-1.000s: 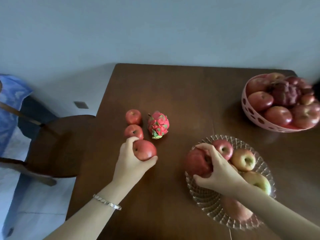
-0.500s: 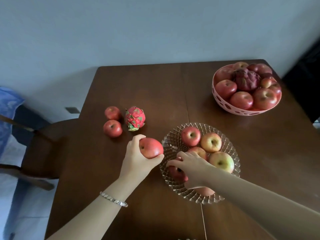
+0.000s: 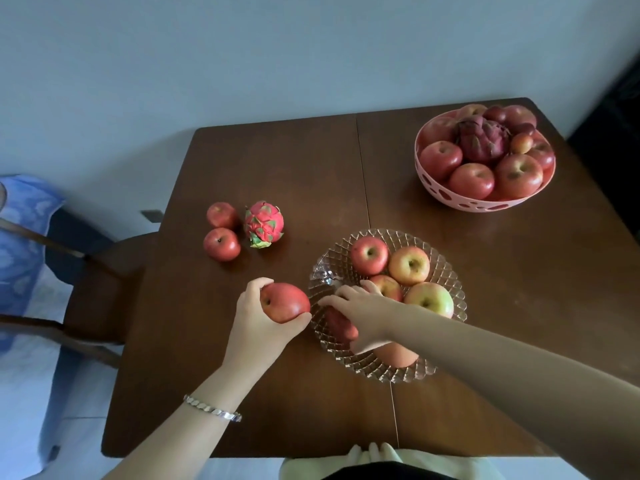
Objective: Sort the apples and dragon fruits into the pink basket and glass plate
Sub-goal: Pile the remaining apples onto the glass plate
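Since the earlier frames, the left hand (image 3: 258,320) has carried a red apple (image 3: 284,302) away from the loose fruit and up to the near-left rim of the glass plate (image 3: 446,271), while the right hand (image 3: 363,313) has lowered a darker red apple (image 3: 341,328) onto the plate's left side. The left fingers are curled firmly round their apple, thumb over the top, holding it just beside the rim and off the table (image 3: 277,168). The right hand lies over its apple with fingers spread and loosening; whether it still grips cannot be told.

To do this step well, the right hand should probably clear out first, since it occupies the only open patch of glass. The left hand can then set its apple down low into that gap rather than dropping it, as round fruit may roll and the plate is shallow and already crowded with five apples.

Left to sort are two small apples (image 3: 221,243) and a dragon fruit (image 3: 264,224) on the table's left. The pink basket (image 3: 485,202) at the far right holds apples and a dark dragon fruit (image 3: 483,140).

No brand, label or writing is legible anywhere.
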The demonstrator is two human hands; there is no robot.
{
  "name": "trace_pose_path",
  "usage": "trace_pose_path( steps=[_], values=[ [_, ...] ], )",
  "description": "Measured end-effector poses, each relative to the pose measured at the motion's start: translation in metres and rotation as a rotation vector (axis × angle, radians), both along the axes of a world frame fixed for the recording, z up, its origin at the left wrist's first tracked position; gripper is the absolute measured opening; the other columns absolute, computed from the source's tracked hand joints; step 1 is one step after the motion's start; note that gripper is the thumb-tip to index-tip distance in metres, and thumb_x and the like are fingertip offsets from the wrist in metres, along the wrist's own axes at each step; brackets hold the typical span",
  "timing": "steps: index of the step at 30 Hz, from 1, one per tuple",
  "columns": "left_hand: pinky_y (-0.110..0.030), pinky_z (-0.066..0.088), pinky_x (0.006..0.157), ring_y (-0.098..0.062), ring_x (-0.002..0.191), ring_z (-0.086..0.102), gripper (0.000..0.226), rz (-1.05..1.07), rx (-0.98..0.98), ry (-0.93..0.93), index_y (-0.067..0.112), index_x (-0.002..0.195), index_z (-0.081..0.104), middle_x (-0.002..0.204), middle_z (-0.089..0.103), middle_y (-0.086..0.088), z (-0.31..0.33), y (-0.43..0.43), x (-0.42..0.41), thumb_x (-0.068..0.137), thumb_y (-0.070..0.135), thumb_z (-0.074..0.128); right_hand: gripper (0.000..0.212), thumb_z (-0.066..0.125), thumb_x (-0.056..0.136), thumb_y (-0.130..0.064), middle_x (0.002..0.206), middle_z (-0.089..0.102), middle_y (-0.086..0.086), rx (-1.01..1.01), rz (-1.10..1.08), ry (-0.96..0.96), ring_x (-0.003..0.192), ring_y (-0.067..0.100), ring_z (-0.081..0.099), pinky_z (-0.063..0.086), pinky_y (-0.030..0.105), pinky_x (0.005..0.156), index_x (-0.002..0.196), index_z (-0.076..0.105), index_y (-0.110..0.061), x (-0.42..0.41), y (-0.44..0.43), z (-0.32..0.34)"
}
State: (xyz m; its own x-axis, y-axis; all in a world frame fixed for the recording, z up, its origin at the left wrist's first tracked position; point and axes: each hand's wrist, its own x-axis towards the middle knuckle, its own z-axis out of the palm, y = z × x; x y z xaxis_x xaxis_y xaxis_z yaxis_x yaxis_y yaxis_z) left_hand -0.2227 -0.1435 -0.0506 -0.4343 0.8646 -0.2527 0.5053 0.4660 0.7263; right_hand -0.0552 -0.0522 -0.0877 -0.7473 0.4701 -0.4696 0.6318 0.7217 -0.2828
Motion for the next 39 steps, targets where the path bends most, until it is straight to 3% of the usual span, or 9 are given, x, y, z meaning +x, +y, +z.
trace_pose_path(
  steps=[4, 10, 15, 24, 29, 32, 34, 36, 39],
  values=[
    [-0.011, 0.037, 0.063, -0.012, 0.103, 0.046, 0.072, 0.012, 0.000, 0.005, 0.025, 0.124, 0.042, 0.126, 0.046, -0.001, -0.001, -0.004, 0.002, 0.065, 0.031, 0.083, 0.079, 0.066, 0.072, -0.055, 0.124, 0.046, 0.013, 0.089, -0.110, 0.013, 0.117, 0.031, 0.043, 0.029, 0.038, 0.107, 0.137, 0.037, -0.019, -0.005, -0.007, 0.004],
    [-0.020, 0.040, 0.073, -0.014, 0.105, 0.044, 0.072, 0.017, -0.002, -0.034, 0.025, 0.125, 0.042, 0.129, 0.044, -0.002, -0.002, 0.002, 0.008, 0.066, 0.031, 0.082, 0.076, 0.061, 0.074, -0.058, 0.124, 0.048, 0.013, 0.278, -0.251, 0.107, 0.122, 0.033, 0.037, 0.026, 0.042, 0.109, 0.128, 0.043, -0.009, -0.002, -0.034, -0.012],
    [-0.021, 0.040, 0.078, -0.011, 0.104, 0.043, 0.070, -0.086, -0.010, -0.009, 0.029, 0.127, 0.044, 0.130, 0.044, 0.000, -0.008, 0.027, 0.024, 0.067, 0.036, 0.080, 0.080, 0.076, 0.039, -0.064, 0.086, 0.066, 0.006, 0.363, -0.415, 0.210, 0.094, 0.030, 0.065, 0.053, 0.043, 0.087, 0.098, 0.067, -0.010, -0.002, -0.043, -0.026],
    [-0.033, 0.041, 0.086, -0.025, 0.117, 0.047, 0.074, -0.372, -0.118, 0.266, 0.019, 0.127, 0.038, 0.130, 0.045, -0.003, -0.027, 0.085, 0.048, 0.068, 0.035, 0.080, 0.087, 0.073, 0.036, -0.069, 0.100, 0.066, 0.001, 0.373, -0.412, 0.325, 0.089, 0.023, 0.066, 0.054, 0.034, 0.082, 0.105, 0.067, -0.016, 0.014, -0.052, -0.030],
    [-0.035, 0.038, 0.096, -0.027, 0.123, 0.039, 0.072, -0.418, -0.229, 0.196, 0.016, 0.133, 0.035, 0.130, 0.042, -0.008, -0.036, 0.085, 0.044, 0.077, 0.044, 0.070, 0.089, 0.076, 0.031, -0.068, 0.098, 0.065, 0.002, 0.312, -0.441, 0.329, 0.086, 0.023, 0.066, 0.056, 0.035, 0.078, 0.101, 0.068, -0.014, 0.017, -0.050, -0.033],
    [-0.034, 0.030, 0.103, -0.026, 0.131, 0.028, 0.059, -0.500, -0.296, 0.181, 0.021, 0.139, 0.029, 0.139, 0.034, -0.010, -0.041, 0.083, 0.047, 0.089, 0.041, 0.054, 0.090, 0.077, 0.044, -0.064, 0.115, 0.059, 0.006, 0.253, -0.396, 0.339, 0.105, 0.028, 0.059, 0.048, 0.039, 0.095, 0.116, 0.060, -0.011, 0.021, -0.049, -0.027],
    [-0.034, 0.027, 0.106, -0.025, 0.135, 0.024, 0.058, -0.504, -0.299, 0.143, 0.022, 0.143, 0.024, 0.145, 0.028, -0.009, -0.044, 0.081, 0.048, 0.093, 0.037, 0.050, 0.085, 0.062, 0.062, -0.064, 0.132, 0.047, 0.006, 0.080, -0.428, 0.377, 0.124, 0.027, 0.042, 0.031, 0.039, 0.109, 0.129, 0.050, -0.012, 0.025, -0.046, -0.020],
    [-0.034, 0.023, 0.111, -0.023, 0.140, 0.019, 0.063, -0.524, -0.282, 0.126, 0.021, 0.147, 0.017, 0.150, 0.020, -0.008, -0.046, 0.076, 0.046, 0.094, 0.038, 0.047, 0.075, 0.046, 0.065, -0.061, 0.126, 0.052, 0.005, -0.035, -0.508, 0.495, 0.119, 0.025, 0.044, 0.033, 0.035, 0.106, 0.122, 0.056, -0.013, 0.029, -0.041, -0.010],
    [-0.036, 0.015, 0.116, -0.022, 0.146, 0.004, 0.066, -0.559, -0.271, 0.193, 0.020, 0.150, 0.005, 0.157, 0.003, -0.006, -0.050, 0.067, 0.047, 0.097, 0.043, 0.037, 0.044, 0.053, 0.076, -0.037, 0.110, 0.059, 0.006, -0.019, -0.672, 0.648, 0.107, 0.023, 0.052, 0.043, 0.031, 0.096, 0.110, 0.063, -0.011, 0.038, -0.012, -0.005]
  ],
)
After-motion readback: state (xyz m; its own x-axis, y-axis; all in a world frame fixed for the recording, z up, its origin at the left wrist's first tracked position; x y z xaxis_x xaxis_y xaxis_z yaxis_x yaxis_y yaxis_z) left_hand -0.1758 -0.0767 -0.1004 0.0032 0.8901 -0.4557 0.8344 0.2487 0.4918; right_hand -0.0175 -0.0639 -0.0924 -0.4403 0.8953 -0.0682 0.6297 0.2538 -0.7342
